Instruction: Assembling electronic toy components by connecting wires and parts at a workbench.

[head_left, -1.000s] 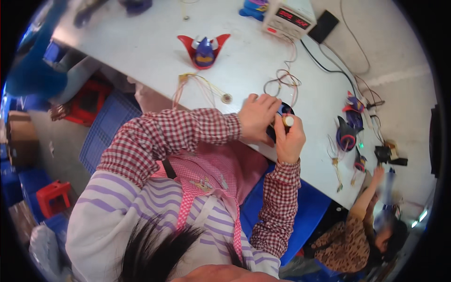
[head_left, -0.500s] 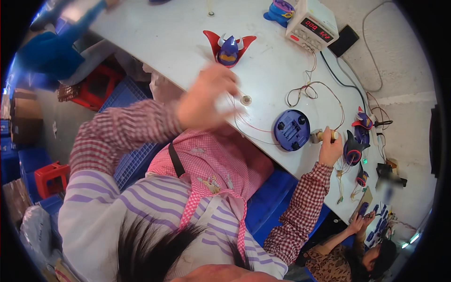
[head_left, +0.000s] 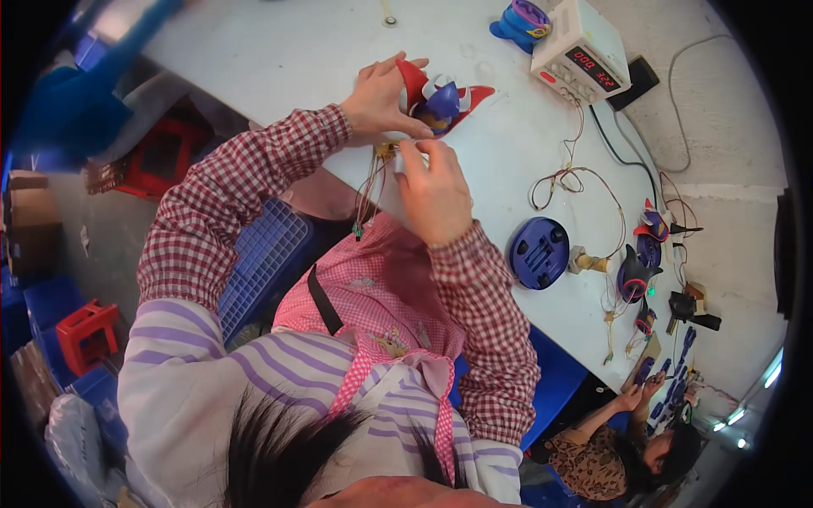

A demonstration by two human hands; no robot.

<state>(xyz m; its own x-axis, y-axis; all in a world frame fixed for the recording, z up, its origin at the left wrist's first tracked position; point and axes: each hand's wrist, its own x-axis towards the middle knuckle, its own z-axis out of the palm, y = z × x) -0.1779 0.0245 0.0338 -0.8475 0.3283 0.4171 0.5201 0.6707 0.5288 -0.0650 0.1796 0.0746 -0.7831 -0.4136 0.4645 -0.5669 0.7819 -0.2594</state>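
My left hand point(head_left: 378, 100) is closed around the side of a toy head point(head_left: 440, 107), purple with white horns and a red winged collar, tilted on the white table. My right hand point(head_left: 436, 190) is just below it, fingers drawn together close to the toy's underside; whatever they pinch is hidden. Beside those fingertips a small yellowish part point(head_left: 386, 151) shows, and thin wires point(head_left: 369, 190) hang from there past the table edge, ending in a small green connector point(head_left: 357, 230). A round purple base point(head_left: 539, 252) with a slotted compartment lies right of my right forearm.
Next to the base lies a yellowish cylindrical piece point(head_left: 592, 262), its thin wire looping toward a white power supply point(head_left: 581, 57). A blue-purple toy part point(head_left: 522, 25) stands beside the supply. More toy parts point(head_left: 637, 273) line the right side, where a co-worker point(head_left: 593, 457) handles something.
My right hand has let go of the yellowish cylindrical piece and moved left to the toy head. My left hand has moved up and taken hold of the head, which is now tilted.
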